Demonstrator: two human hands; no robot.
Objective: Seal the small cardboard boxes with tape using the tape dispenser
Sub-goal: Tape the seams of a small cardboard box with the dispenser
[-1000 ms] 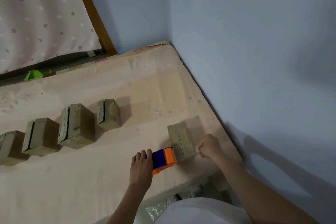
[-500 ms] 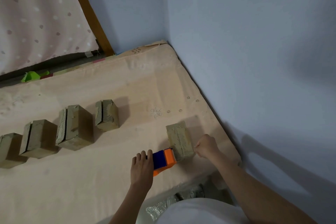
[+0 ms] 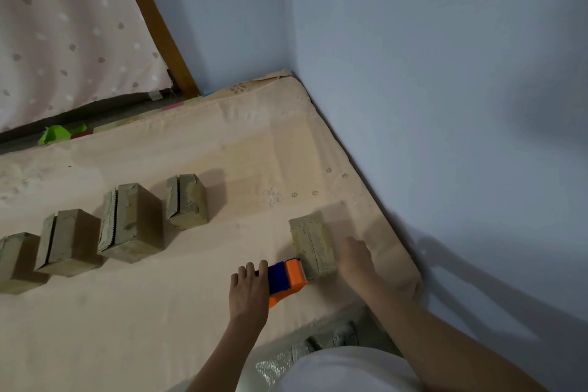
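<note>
Near the corner of the peach-coloured mattress [image 3: 191,312], a small brown cardboard box [image 3: 313,245] lies by itself. The left hand [image 3: 249,291] grips the orange and blue plastic tape dispenser [image 3: 284,278], whose front end touches the box's near end, likely to lay or cut tape there. The right hand [image 3: 356,256] rests against the box's right side, probably so it won't slide; whether its fingers curl round the box cannot be told. Four more small brown cardboard boxes [image 3: 129,223] wait in a row, well apart on the left.
</note>
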